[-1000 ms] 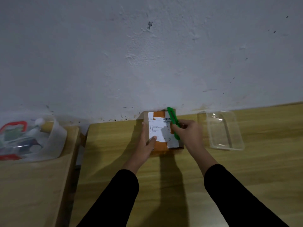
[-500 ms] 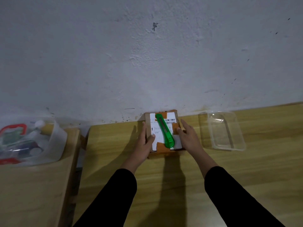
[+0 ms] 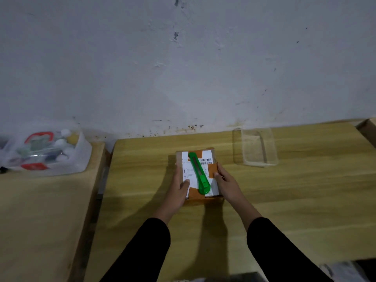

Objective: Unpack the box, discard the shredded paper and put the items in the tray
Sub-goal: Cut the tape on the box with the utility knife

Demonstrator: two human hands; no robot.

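Two hands steady one sealed parcel, so the unpacking looks barely started. From the left: one white plastic bag of assorted objects [image 3: 46, 151] on a side desk [image 3: 40, 210]; the left hand [image 3: 179, 188], fingers along the side and thumb hooked over the top of the one brown cardboard box [image 3: 211, 169], taped orange and labelled white, on the main wooden desk [image 3: 305, 190]; one green plastic utility knife [image 3: 200, 174] lying loose on the lid; the right hand [image 3: 227, 184] clasping the opposite side likewise; one clear rectangular plastic tray [image 3: 256, 147], apart, by the wall. Next move, judged: take up the knife and slit the tape.
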